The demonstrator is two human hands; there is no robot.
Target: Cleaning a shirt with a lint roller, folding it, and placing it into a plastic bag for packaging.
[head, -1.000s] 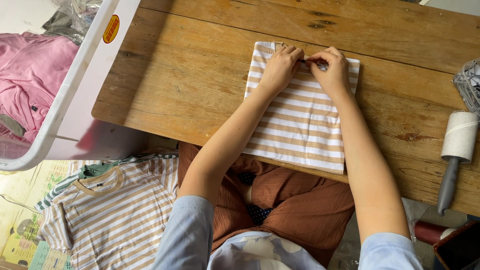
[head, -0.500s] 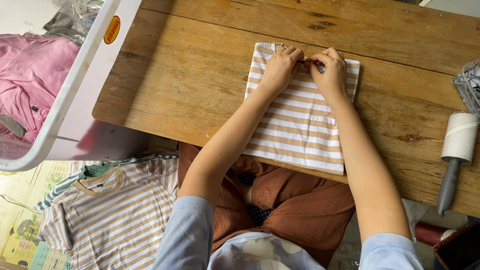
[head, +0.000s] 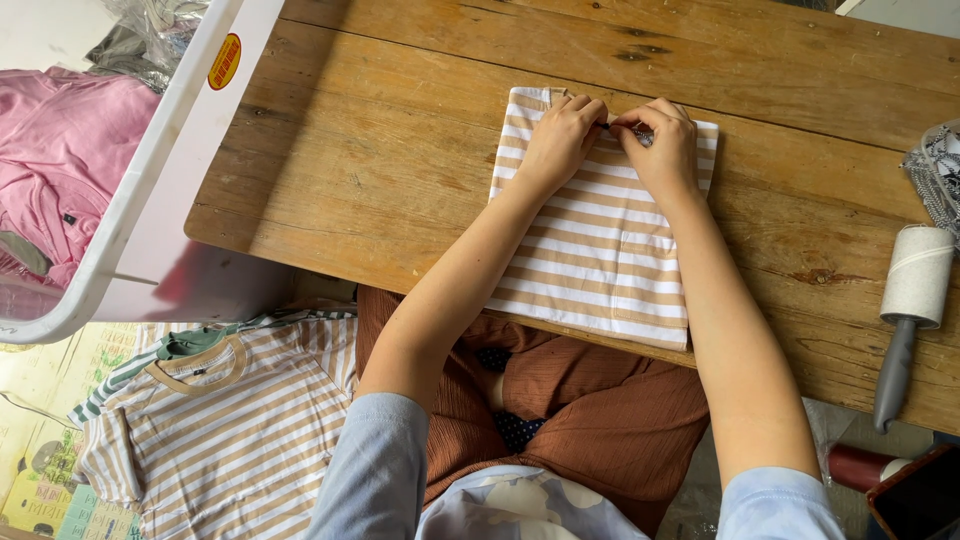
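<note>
A folded tan and white striped shirt (head: 600, 250) lies on the wooden table (head: 380, 150), its near edge hanging slightly over the table's front. Both my hands rest on its far end. My left hand (head: 560, 135) and my right hand (head: 662, 140) pinch a small dark item at the shirt's collar area between their fingertips. The item is too small to identify. My forearms reach up over the shirt from my lap.
A white plastic bin (head: 150, 190) with pink clothing (head: 60, 150) stands at the left. A lint roller (head: 910, 310) lies at the table's right edge. More striped shirts (head: 210, 430) lie on the floor at lower left. A patterned fabric (head: 940, 170) sits at far right.
</note>
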